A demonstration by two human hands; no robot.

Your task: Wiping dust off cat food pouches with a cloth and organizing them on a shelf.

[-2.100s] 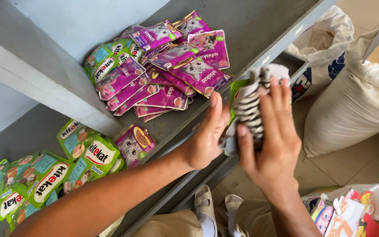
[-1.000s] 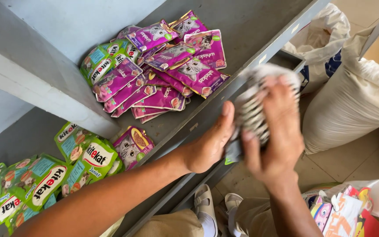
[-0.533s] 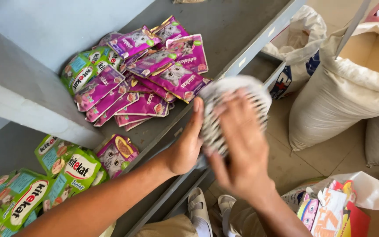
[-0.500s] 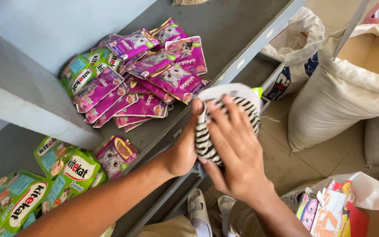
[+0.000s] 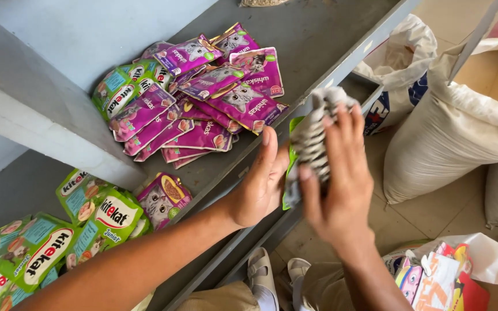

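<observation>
Stack of pouches (image 5: 312, 138) — grey-white, green-edged — upright above the shelf's edge.

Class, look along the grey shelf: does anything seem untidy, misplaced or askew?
Yes. The purple foil pouches lie in a loose, overlapping heap at mixed angles, and one purple pouch sits alone among the green foil pouches.

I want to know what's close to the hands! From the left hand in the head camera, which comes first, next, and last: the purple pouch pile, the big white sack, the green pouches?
From the left hand:
1. Purple pouch pile, on the shelf just above it.
2. Green pouches, lower left on the shelf.
3. Big white sack, on the floor at right.
</observation>
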